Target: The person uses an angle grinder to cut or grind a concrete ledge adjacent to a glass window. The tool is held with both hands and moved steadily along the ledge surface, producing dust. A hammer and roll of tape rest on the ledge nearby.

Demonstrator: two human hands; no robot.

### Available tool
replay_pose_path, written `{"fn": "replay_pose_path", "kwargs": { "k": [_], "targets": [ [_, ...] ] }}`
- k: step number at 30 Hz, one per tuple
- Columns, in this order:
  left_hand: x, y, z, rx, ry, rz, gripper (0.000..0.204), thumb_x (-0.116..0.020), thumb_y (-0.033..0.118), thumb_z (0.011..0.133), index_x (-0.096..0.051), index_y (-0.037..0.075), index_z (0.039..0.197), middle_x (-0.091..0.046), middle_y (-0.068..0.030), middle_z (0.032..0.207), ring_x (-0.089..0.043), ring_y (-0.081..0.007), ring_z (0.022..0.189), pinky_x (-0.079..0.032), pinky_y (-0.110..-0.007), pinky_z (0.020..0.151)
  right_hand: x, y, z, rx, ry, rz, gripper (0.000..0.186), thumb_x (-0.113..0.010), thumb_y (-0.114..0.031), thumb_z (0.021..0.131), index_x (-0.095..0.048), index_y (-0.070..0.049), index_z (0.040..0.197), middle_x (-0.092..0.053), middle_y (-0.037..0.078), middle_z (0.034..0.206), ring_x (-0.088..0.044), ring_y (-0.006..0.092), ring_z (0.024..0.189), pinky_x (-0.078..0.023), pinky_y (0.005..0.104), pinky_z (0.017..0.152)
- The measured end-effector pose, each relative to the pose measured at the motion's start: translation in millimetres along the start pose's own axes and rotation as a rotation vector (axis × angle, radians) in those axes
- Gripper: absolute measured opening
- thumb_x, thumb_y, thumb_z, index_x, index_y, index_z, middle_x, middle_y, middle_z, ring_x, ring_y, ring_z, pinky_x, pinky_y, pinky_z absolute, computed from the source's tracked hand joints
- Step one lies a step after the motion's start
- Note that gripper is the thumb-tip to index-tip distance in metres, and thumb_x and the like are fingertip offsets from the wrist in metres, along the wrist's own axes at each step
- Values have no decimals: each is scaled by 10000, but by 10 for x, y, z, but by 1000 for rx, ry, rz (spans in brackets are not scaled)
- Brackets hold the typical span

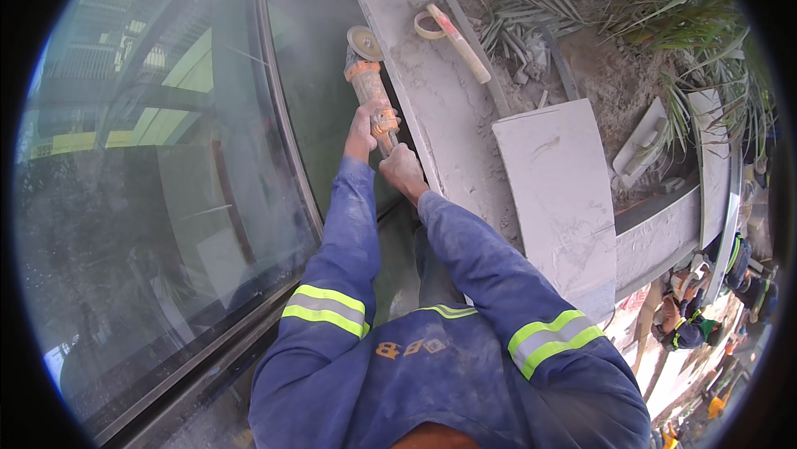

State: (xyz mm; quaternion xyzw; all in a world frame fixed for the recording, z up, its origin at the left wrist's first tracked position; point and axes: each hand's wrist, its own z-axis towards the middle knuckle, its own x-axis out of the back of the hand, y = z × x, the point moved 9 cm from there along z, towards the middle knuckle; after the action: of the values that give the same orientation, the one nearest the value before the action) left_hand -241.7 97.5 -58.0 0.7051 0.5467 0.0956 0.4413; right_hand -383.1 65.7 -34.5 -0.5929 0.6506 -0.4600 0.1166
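An orange, dust-covered angle grinder (365,83) is held out in front of me, with its round disc (365,43) at the far end. The disc sits close to the left edge of a dusty grey ledge (452,108); whether it touches is unclear. My left hand (364,127) is closed around the grinder's body. Gripping its rear end, nearer to me, is my right hand (403,170). Pale dust coats both hands, and haze hangs around the disc.
Large glass panes (166,200) run along the left. On the ledge lie a hammer (459,44) and a tape roll (427,25). A pale slab (564,200) rests to the right, near a float (643,146) and palm leaves (681,0). Other people (693,324) are at the lower right.
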Motion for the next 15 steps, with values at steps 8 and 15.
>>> {"fn": "replay_pose_path", "kwargs": {
  "k": [8, 15],
  "targets": [
    [60, -19, -10, 15, 43, 22, 493, -807, 308, 725, -624, 39, 1096, -698, -157, 906, -721, -321, 752, -599, -476, 677, 8, -11, -28, -25, 32, -5, 301, -593, -131, 887, -628, 98, 1079, -699, 342, 1069, -691, 461, 1059, -548, 516, 937],
    [66, -80, -118, 14, -8, -4, 473, -800, 300, 745, -626, 48, 1105, -702, -164, 911, -726, -321, 761, -603, -482, 680, -14, 18, -163, -7, 29, -31, 321, -621, -157, 882, -613, 80, 1099, -698, 332, 1082, -689, 456, 1070, -546, 520, 939]
  ]
}}
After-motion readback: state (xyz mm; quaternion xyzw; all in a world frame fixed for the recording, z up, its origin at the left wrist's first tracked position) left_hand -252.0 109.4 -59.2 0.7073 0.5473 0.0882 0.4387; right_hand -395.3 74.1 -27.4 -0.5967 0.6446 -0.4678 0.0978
